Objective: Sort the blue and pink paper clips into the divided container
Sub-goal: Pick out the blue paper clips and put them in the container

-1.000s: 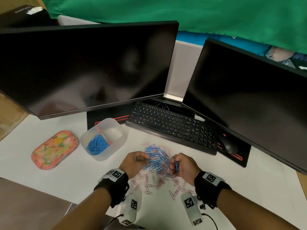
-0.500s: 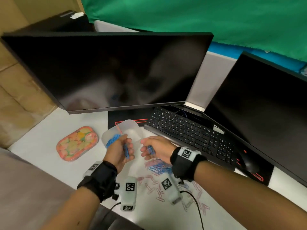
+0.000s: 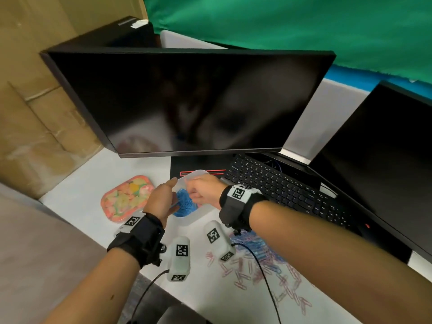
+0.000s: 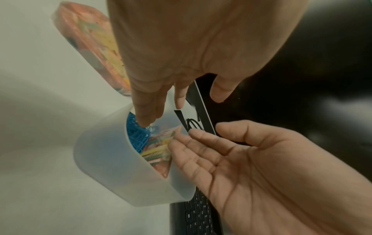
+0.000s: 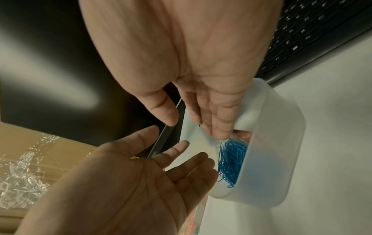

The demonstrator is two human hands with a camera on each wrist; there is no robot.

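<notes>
Hands moved from loose pile to over container (image 3: 187, 222), left hand (image 3: 163, 200) and right hand (image 3: 203, 188) fingers now spread, empty

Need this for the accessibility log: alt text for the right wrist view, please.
Both hands hang open over a translucent white divided container on a white desk: the right hand's fingertips dip toward a heap of blue paper clips inside, and the left hand is palm up beside it. A black keyboard lies behind.
</notes>
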